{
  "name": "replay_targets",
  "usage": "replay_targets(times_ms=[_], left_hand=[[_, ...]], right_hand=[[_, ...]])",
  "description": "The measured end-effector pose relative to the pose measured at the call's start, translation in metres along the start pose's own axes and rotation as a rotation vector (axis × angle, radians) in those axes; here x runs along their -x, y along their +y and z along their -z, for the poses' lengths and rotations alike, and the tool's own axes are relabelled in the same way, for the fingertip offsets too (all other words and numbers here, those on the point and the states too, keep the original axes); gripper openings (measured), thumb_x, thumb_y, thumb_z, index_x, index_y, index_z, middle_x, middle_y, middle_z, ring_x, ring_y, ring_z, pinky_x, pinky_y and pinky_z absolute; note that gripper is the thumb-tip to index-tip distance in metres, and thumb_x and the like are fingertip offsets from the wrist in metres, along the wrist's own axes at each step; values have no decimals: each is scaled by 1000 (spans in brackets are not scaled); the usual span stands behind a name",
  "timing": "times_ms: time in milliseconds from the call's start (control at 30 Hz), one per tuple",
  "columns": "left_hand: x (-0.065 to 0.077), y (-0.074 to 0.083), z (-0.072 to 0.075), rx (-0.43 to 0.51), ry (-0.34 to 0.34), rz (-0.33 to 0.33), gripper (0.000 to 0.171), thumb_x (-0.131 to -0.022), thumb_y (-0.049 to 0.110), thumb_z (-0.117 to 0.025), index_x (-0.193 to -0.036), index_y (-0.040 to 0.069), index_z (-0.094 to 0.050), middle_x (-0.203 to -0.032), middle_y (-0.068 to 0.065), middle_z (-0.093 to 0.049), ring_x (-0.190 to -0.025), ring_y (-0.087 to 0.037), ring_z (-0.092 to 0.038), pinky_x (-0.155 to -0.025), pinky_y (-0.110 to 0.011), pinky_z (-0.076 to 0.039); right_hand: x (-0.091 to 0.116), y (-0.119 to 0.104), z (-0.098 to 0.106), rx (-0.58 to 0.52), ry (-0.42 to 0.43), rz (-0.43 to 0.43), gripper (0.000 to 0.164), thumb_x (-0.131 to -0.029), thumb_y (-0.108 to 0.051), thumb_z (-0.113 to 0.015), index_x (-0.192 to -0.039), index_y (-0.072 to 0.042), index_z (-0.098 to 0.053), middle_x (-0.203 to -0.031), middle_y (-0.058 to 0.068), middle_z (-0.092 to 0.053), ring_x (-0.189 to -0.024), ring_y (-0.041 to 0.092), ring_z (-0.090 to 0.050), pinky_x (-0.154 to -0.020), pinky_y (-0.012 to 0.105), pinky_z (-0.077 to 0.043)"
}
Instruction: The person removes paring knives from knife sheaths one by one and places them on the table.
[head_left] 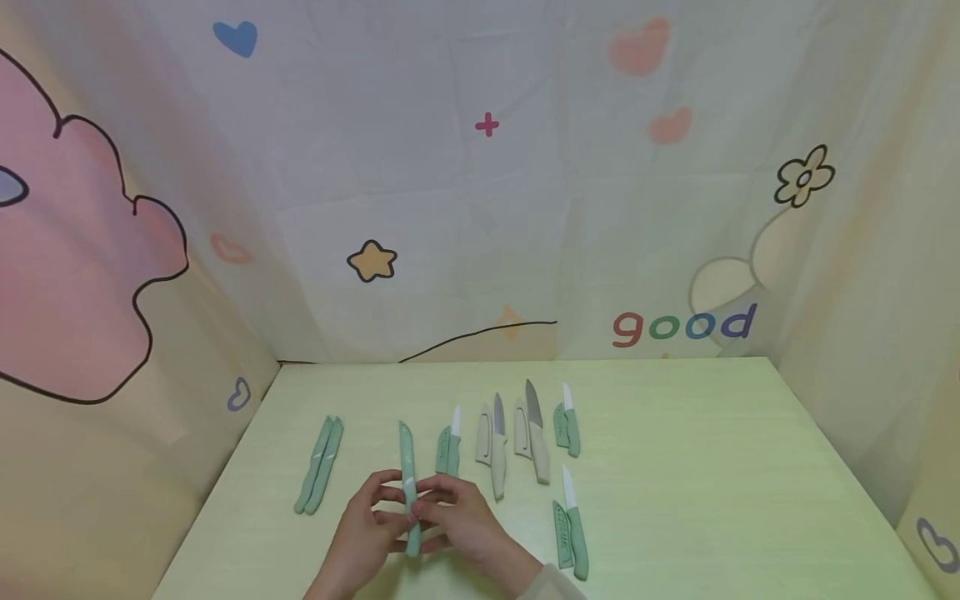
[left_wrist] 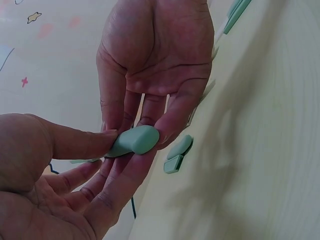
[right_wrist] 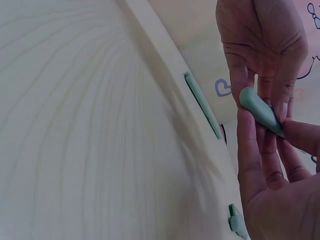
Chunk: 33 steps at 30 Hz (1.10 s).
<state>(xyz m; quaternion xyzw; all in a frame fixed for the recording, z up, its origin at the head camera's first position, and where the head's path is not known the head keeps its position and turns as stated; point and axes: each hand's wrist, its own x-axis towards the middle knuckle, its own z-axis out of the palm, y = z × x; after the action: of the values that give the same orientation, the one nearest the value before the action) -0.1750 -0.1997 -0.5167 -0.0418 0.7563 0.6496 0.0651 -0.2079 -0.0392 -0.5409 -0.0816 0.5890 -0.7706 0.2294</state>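
Observation:
Above the table, both hands hold a green knife in its green sheath (head_left: 407,450), sheathed end pointing away. My left hand (head_left: 362,527) pinches the handle from the left between thumb and fingers. From the other side my right hand (head_left: 468,521) pinches it too, thumb on top near the left thumb. In the left wrist view the rounded butt of the green handle (left_wrist: 145,139) faces the camera between the fingertips of both hands. The right wrist view also shows this handle (right_wrist: 257,107) gripped by both. No bare blade shows on this knife.
Two sheathed green knives (head_left: 321,467) lie side by side at left. Beyond the right hand lie a small green knife (head_left: 454,450) and two beige knives (head_left: 498,467), blades bare, sheaths beside them. Farther right are two more green knives (head_left: 573,433) with bare white blades. A printed curtain (head_left: 420,167) hangs behind.

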Motion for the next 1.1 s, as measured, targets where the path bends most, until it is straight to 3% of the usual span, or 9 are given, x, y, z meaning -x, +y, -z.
replay_targets(times_ms=[500, 833, 1100], left_hand=[[2, -5, -27, 48, -135, -23, 55, -86, 0, -67, -134, 10, -42, -114, -21, -53, -88, -29, -63, -64, -47, -61], [-1, -11, -45, 52, -162, -3, 57, -86, -1, -66, -135, 12, -41, -113, -17, -54, -85, -26, -62, -63, -46, -61], [4, -8, -61, 57, -191, -6, 57, -85, -1, -67, -134, 13, -42, -112, -16, -54, -81, -26, -63, -60, -44, -61]], right_hand=[[26, -8, 24, 42, 35, -21, 27, -88, -6, -68, -113, 0, -63, -90, 9, -63, -80, 33, -66, -58, 46, -61], [39, -14, 37, 92, 63, -44, 24, -87, -8, -70, -110, -1, -63, -89, 9, -65, -78, 31, -66, -59, 47, -61], [50, -12, 51, 132, 84, -41, 25, -86, -9, -71, -108, -1, -63, -87, 9, -65, -77, 30, -66, -56, 44, -61]])
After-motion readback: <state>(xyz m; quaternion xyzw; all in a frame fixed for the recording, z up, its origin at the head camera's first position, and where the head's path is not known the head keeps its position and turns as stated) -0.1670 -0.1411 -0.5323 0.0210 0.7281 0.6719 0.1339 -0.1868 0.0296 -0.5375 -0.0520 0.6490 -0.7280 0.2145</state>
